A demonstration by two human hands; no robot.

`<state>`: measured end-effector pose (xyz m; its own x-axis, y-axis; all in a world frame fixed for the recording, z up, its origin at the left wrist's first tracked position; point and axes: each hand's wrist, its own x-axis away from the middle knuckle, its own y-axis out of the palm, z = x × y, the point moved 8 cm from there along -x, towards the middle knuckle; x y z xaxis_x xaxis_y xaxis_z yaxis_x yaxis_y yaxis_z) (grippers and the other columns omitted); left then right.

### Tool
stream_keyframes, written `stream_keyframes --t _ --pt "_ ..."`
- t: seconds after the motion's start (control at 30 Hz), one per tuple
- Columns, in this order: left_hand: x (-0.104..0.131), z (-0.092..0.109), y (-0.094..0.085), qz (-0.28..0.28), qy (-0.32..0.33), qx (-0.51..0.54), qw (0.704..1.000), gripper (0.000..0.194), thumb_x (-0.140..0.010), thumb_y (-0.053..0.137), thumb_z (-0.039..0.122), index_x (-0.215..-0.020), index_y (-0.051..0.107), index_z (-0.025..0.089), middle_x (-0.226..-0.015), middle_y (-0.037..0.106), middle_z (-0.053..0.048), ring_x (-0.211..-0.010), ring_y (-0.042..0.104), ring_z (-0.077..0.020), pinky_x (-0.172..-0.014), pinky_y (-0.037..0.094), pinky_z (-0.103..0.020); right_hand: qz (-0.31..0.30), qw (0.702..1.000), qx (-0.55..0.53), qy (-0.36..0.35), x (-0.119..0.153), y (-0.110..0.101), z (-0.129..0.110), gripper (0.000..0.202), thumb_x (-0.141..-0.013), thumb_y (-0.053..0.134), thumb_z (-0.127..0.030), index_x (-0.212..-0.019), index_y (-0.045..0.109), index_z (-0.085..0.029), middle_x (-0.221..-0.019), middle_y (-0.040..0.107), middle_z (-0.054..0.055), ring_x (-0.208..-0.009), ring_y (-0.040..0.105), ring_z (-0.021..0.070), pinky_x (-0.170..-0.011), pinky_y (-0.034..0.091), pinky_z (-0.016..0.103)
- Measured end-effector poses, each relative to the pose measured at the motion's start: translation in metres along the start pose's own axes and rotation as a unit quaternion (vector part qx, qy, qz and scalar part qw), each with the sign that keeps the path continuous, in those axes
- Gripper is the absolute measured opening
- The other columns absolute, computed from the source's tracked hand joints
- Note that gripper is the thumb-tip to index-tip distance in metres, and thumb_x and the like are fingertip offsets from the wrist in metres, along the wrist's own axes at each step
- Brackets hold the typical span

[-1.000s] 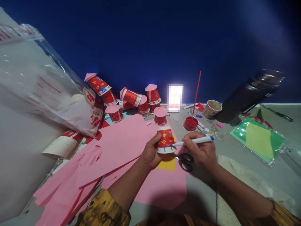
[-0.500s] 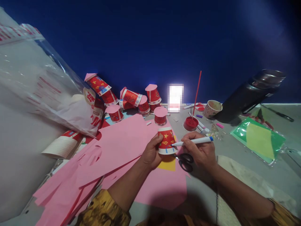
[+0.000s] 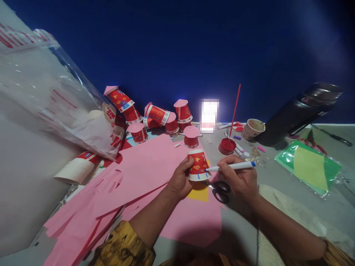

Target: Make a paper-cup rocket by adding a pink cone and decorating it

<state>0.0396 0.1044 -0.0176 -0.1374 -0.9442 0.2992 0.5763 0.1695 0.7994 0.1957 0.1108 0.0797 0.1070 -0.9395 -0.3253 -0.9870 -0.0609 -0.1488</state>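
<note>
My left hand point(image 3: 181, 178) grips a red paper cup point(image 3: 197, 162) turned upside down, with gold designs and blue strokes near its white rim. Held in my right hand point(image 3: 240, 176) is a white marker point(image 3: 233, 166) with a blue end. Its tip meets the right side of the cup, low on the red part. Below the hands lie scissors point(image 3: 220, 193) with black handles, partly over a yellow paper piece point(image 3: 200, 195). Pink paper sheets point(image 3: 144, 159) spread under and left of my hands. Just behind the held cup stands another red cup with a pink paper top point(image 3: 191, 132).
Several red cups with pink tops point(image 3: 183, 110) stand or lean at the back. A plastic bag point(image 3: 69, 107) and stacked paper cups point(image 3: 77, 170) fill the left. Rightward are a red pot with a stick point(image 3: 227, 146), a speckled cup point(image 3: 253, 129), a black flask point(image 3: 299, 114) and a green packet point(image 3: 307, 166).
The whole view has shifted slightly, so things appear a little farther right. Both hands keep their hold, and the marker tip stays at the cup's lower right side.
</note>
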Motion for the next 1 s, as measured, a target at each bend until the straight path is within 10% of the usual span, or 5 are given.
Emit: stream_keyframes --t 1.0 --pt "0.0022 0.0004 0.0072 -0.022 0.011 -0.007 1.000 0.038 -0.076 0.086 0.028 -0.107 0.070 0.014 -0.101 0.078 -0.009 -0.092 0.073 -0.0233 -0.091 0.057 -0.038 0.003 1.000 0.008 0.026 -0.0001 0.0033 0.0023 0.031 -0.091 0.071 -0.048 -0.075 0.067 -0.022 -0.050 0.063 -0.002 -0.038 0.056 0.0138 -0.036 0.043 0.023"
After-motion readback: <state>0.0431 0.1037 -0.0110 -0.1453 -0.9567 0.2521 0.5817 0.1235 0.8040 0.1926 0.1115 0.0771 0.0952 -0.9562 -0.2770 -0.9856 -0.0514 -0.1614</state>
